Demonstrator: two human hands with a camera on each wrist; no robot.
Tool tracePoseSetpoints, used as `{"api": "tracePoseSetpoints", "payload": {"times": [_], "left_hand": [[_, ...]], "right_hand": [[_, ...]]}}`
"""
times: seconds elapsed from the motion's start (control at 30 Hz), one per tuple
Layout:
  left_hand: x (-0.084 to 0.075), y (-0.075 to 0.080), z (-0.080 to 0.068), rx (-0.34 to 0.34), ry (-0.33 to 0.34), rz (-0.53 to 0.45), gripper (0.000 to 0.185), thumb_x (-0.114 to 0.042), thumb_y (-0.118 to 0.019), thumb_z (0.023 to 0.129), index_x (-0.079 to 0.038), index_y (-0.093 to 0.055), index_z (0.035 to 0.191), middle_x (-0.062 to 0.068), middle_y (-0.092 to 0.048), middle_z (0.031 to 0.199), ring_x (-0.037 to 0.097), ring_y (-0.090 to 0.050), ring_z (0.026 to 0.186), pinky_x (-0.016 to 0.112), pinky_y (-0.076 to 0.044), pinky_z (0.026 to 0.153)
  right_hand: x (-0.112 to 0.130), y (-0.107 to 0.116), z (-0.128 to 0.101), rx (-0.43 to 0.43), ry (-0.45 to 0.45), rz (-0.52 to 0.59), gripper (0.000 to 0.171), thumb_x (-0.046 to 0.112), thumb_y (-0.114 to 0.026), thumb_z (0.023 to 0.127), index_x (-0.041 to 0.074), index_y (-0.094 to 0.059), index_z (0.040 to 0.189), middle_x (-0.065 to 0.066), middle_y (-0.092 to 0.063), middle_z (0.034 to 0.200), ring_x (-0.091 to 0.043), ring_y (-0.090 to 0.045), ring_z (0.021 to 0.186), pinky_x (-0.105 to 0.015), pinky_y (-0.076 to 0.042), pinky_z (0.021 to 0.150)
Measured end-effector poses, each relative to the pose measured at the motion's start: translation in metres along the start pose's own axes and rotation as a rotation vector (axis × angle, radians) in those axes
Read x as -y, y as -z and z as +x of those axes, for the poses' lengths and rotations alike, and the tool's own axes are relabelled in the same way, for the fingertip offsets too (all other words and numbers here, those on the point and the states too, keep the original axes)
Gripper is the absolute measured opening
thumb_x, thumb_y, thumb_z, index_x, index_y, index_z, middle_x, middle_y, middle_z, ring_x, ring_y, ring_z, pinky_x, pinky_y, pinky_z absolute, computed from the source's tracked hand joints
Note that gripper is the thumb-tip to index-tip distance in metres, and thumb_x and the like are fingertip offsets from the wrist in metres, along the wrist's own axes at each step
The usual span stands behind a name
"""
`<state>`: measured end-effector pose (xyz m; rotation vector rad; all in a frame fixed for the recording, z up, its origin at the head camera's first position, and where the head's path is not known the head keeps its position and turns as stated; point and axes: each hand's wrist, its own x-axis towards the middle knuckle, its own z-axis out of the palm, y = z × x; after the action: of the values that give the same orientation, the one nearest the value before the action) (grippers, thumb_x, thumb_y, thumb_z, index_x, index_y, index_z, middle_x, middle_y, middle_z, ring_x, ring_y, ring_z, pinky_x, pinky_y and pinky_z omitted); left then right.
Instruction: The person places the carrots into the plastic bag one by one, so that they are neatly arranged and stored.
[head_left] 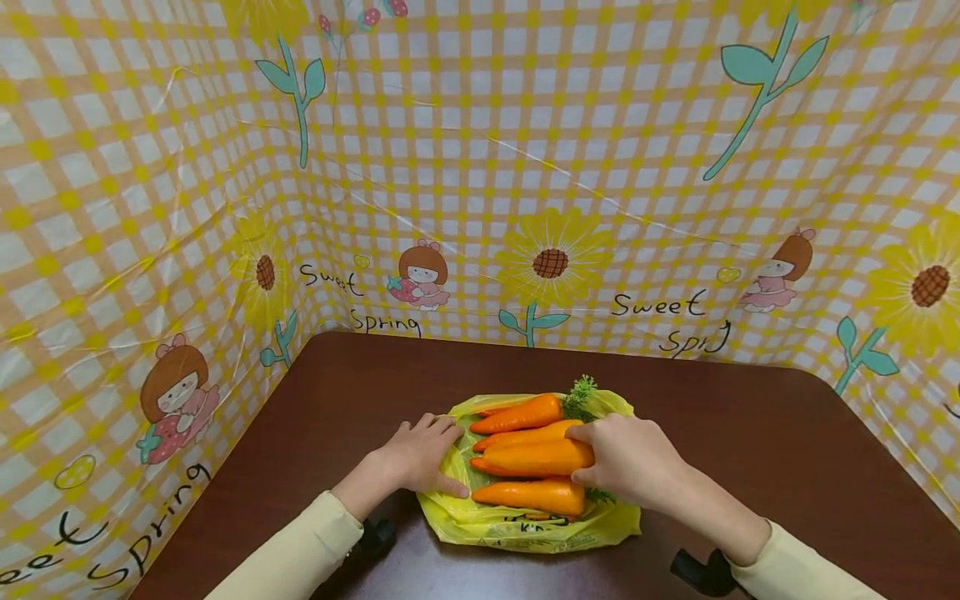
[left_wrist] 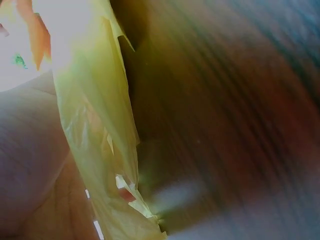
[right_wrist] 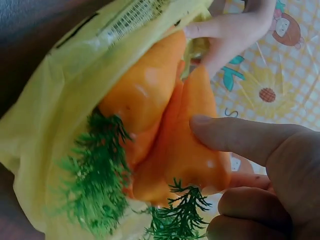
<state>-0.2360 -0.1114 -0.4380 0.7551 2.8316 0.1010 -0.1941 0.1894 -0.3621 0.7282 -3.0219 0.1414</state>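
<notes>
A yellow plastic bag (head_left: 525, 529) lies open on the brown table (head_left: 750, 433) with several orange carrots on it. My right hand (head_left: 592, 457) grips the thick end of one middle carrot (head_left: 536, 458). In the right wrist view its thumb (right_wrist: 240, 137) presses on that carrot (right_wrist: 185, 150), with the fingers curled beneath. My left hand (head_left: 427, 454) lies flat on the bag's left edge, fingers straight. In the left wrist view the palm (left_wrist: 30, 165) sits against the bag (left_wrist: 95, 125). Green carrot tops (right_wrist: 100, 175) bunch at the thick ends.
A yellow checked cloth (head_left: 480, 167) with sunflowers and "Sweet Spring" lettering walls in the table at the back and both sides. Bare table (left_wrist: 225, 125) surrounds the bag. Dark wrist-camera mounts (head_left: 697, 571) show under both sleeves.
</notes>
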Motion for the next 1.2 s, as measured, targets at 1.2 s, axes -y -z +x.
{"api": "tracePoseSetpoints", "payload": {"times": [1.2], "left_hand": [[0.005, 0.012, -0.009, 0.061, 0.005, -0.085, 0.091, -0.068, -0.065, 0.086, -0.018, -0.038, 0.157, 0.007, -0.03, 0.164, 0.03, -0.029, 0.15, 0.064, -0.027, 0.115]], "right_hand": [[0.023, -0.006, -0.011, -0.052, 0.005, -0.109, 0.038, 0.032, -0.087, 0.076, 0.024, -0.07, 0.108, 0.009, -0.04, 0.053, -0.01, -0.038, 0.046, -0.028, -0.025, 0.042]]}}
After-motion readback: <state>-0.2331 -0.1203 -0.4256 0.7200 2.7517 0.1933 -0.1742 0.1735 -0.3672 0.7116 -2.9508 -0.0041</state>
